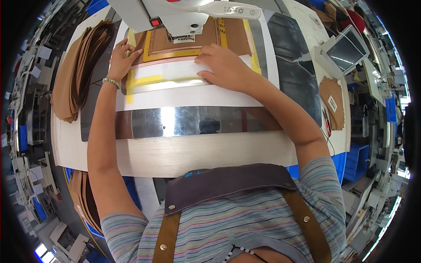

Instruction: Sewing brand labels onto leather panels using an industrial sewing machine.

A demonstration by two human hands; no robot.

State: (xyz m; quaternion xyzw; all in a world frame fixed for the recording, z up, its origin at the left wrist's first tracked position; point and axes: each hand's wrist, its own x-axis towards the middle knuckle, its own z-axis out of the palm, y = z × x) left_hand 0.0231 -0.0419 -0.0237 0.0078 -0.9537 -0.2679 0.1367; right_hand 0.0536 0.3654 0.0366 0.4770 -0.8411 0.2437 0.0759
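Observation:
My left hand (123, 60) rests at the left edge of a yellow-edged sewing template (151, 80), its thumb spread from the bent fingers. Over the front right of the template lies my right hand (224, 69), thumb and fingers apart, fingertips near the yellow inner frame (175, 55). Brown fabric (208, 37) lies within that frame, with a small white label (184, 40) on it. Directly above the label is the white sewing machine head (186, 24), which hides part of the fabric.
A thick stack of brown fabric pieces (79, 72) lies on the left. On the right are a screen (345, 50), labelled brown pieces (332, 105) and a red-handled tool (329, 130). A shiny metal plate (188, 122) borders the pale table edge (206, 153). Blue bins (356, 162) stand lower right.

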